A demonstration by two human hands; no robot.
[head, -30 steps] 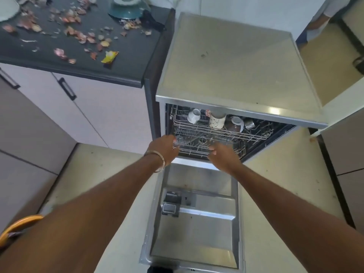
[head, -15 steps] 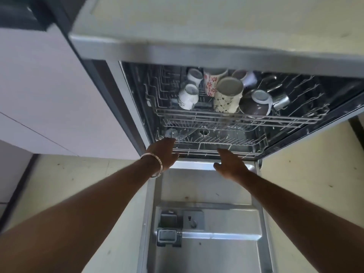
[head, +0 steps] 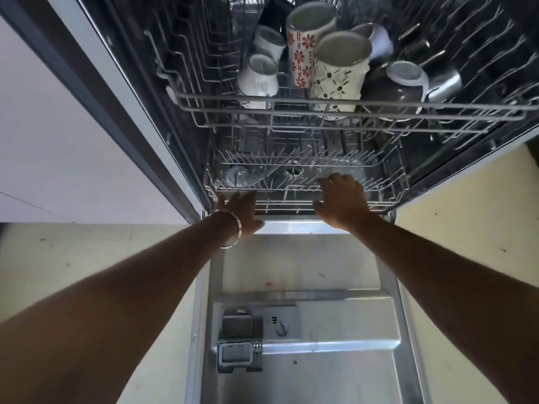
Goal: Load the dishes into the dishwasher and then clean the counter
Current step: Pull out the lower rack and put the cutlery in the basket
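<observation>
Hands are being held at the front edge of the lower rack [head: 306, 182] of an open dishwasher [head: 186, 118]. The left hand [head: 240, 209], a metal bangle [head: 233, 228] being worn at its wrist, is being laid against the rack's front left corner with fingers reaching in under the wire rim; whether those fingers are being curled round the wire cannot be told. The right hand [head: 341, 201] is being rested on the front rim nearer the middle, its fingers bent over the top wire and its thumb spread out to the left. The lower rack is being seen pushed in, its front rail just beyond the hinge of the lowered door [head: 335, 374]. Directly above the hands, the upper rack [head: 335, 109] is being occupied by upturned dishes: a white cup [head: 258, 75], a red-flowered mug [head: 303, 45], a patterned cream mug [head: 338, 71], a dark bowl [head: 399, 88] and a steel cup [head: 443, 83] toward the rack's right side. A detergent compartment [head: 237, 352] is being shown on the door's inner panel near its left edge. Pale floor [head: 87, 258] is being seen on both sides of the door, and a white cabinet front [head: 58, 141] to the left.
</observation>
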